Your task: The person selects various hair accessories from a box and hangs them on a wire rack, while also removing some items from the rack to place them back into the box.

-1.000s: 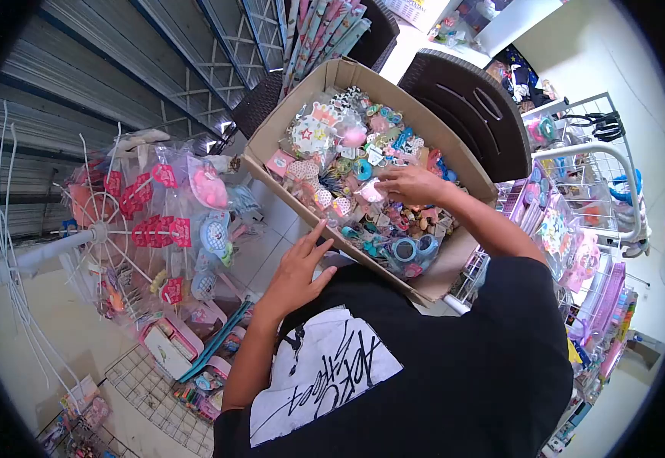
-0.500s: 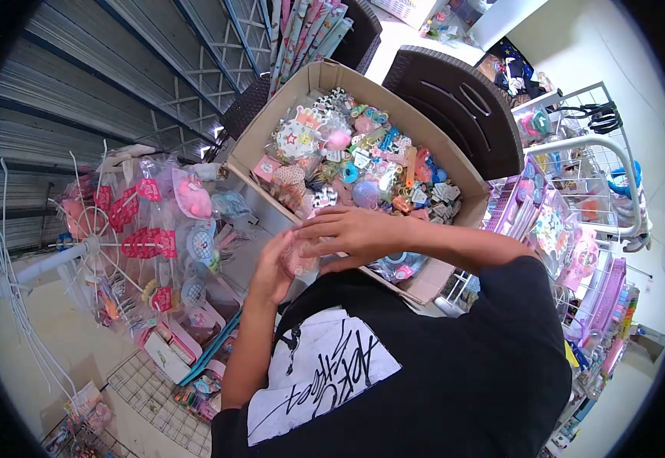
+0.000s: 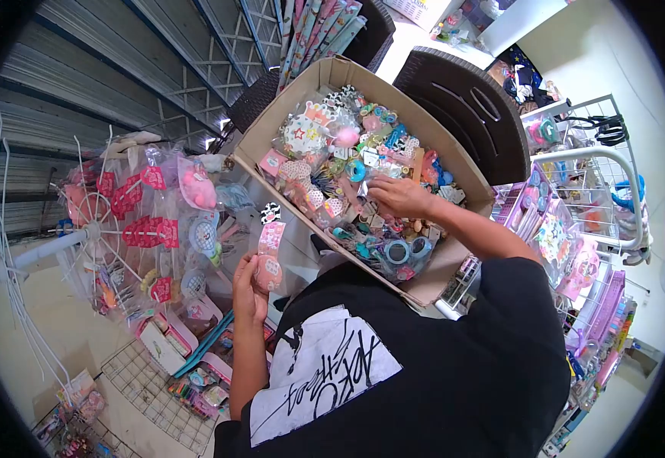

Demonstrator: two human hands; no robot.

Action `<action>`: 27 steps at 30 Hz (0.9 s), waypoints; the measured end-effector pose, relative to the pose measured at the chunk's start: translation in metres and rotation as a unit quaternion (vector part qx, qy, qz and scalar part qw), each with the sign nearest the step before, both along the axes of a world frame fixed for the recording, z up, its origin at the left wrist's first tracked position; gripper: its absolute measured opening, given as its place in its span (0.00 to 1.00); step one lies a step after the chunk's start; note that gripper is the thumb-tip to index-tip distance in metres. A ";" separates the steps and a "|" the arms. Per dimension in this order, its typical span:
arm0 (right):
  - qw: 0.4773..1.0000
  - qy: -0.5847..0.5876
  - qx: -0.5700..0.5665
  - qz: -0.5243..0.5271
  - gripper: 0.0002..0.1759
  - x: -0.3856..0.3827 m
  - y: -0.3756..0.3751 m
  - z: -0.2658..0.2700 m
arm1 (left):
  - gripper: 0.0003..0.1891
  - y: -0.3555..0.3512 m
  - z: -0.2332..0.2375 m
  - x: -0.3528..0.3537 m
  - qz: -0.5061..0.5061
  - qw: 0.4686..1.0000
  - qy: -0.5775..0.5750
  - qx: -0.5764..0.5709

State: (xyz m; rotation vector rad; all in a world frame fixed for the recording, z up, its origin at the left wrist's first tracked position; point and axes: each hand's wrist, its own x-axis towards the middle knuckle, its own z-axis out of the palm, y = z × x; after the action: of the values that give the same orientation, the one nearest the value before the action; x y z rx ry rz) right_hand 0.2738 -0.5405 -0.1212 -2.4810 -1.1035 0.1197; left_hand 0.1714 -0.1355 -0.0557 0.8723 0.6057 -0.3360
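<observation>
My left hand (image 3: 249,291) is closed on the edge of a pink printed card (image 3: 270,256), in front of the box. The card stands upright, with a round lower part and a black-and-white cow-print piece (image 3: 270,213) at its top. My right hand (image 3: 405,198) reaches over an open cardboard box (image 3: 448,149), palm down. Its fingertips are pressed together at a small shiny piece among the heaped trinkets; what they grip cannot be made out. Around it lie a blue ring-shaped item (image 3: 354,170), a pink pompom (image 3: 346,137) and a white star-printed card (image 3: 302,137).
Bagged pink goods hang on a wheel-shaped rack (image 3: 92,229) at left. A dark woven chair (image 3: 466,111) stands behind the box, beside rolled patterned paper (image 3: 321,34). A white wire rack (image 3: 615,175) holds goods at right. A wire grid (image 3: 153,393) lies at lower left.
My hands were together in front of the box and have parted. The right moved up into the box; the left moved slightly left and down with the pink card, now in plain view.
</observation>
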 end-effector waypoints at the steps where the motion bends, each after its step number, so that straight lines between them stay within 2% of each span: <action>1: 1.000 -0.002 -0.001 0.002 0.17 0.007 -0.005 0.009 | 0.13 -0.001 0.001 0.001 0.003 1.000 0.002 0.001; 3: 0.998 0.020 -0.006 -0.061 0.17 0.026 -0.013 0.026 | 0.17 -0.009 0.010 0.002 0.011 1.000 -0.002 0.010; 5: 0.975 0.081 -0.009 -0.206 0.19 0.049 -0.010 0.065 | 0.20 -0.010 0.015 0.001 0.017 1.000 -0.006 0.019; 7: 0.969 0.100 0.053 -0.217 0.20 0.075 -0.020 0.092 | 0.22 -0.007 0.017 0.000 -0.041 0.997 -0.064 0.034; 11: 0.969 0.173 0.067 -0.166 0.16 0.108 -0.016 0.165 | 0.19 0.000 0.012 -0.005 -0.039 0.997 -0.055 0.029; 13: 0.977 0.164 0.023 -0.137 0.15 0.103 0.015 0.219 | 0.17 -0.001 0.027 -0.005 -0.066 0.996 -0.049 0.030; 15: 0.987 0.129 0.078 -0.046 0.10 0.086 0.059 0.247 | 0.18 -0.001 0.037 -0.005 -0.086 0.995 -0.044 0.016; 17: 0.978 0.043 0.188 0.073 0.12 0.051 0.118 0.241 | 0.20 -0.002 0.052 -0.006 -0.107 0.994 -0.038 0.003; 18: 0.962 -0.085 0.214 0.148 0.13 0.032 0.152 0.229 | 0.21 -0.003 0.063 -0.007 -0.099 0.993 -0.058 -0.039; 19: 0.958 -0.110 0.163 0.207 0.13 0.009 0.176 0.226 | 0.23 -0.004 0.071 -0.009 -0.091 0.989 -0.078 -0.081; 20: 0.948 -0.125 0.159 0.247 0.12 -0.014 0.200 0.216 | 0.23 -0.005 0.078 -0.013 -0.088 0.990 -0.082 -0.080; 22: 0.932 -0.144 0.155 0.293 0.12 -0.046 0.231 0.187 | 0.21 -0.002 0.087 -0.028 0.075 0.994 -0.081 0.005; 23: 0.928 -0.110 0.169 0.312 0.12 -0.056 0.243 0.172 | 0.21 0.011 0.074 -0.038 0.082 0.993 -0.085 0.007; 24: 0.922 -0.076 0.184 0.332 0.13 -0.060 0.254 0.164 | 0.19 0.030 0.050 -0.049 0.049 0.991 -0.095 0.078; 25: 0.917 -0.079 0.188 0.342 0.13 -0.060 0.262 0.163 | 0.18 0.040 0.051 -0.052 0.017 0.983 -0.100 0.150; 26: 0.926 0.009 0.216 0.309 0.14 -0.059 0.268 0.163 | 0.14 0.040 0.052 -0.063 0.074 0.973 -0.087 0.198; 27: 0.926 0.098 0.239 0.277 0.15 -0.060 0.277 0.162 | 0.14 0.055 0.042 -0.075 0.089 0.971 -0.088 0.204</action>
State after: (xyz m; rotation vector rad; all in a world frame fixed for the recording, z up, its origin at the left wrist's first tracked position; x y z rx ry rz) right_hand 0.2140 -0.2639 0.0407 -1.6470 -1.5038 0.2241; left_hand 0.0966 -0.0804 -0.0140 1.2183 0.5909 0.0339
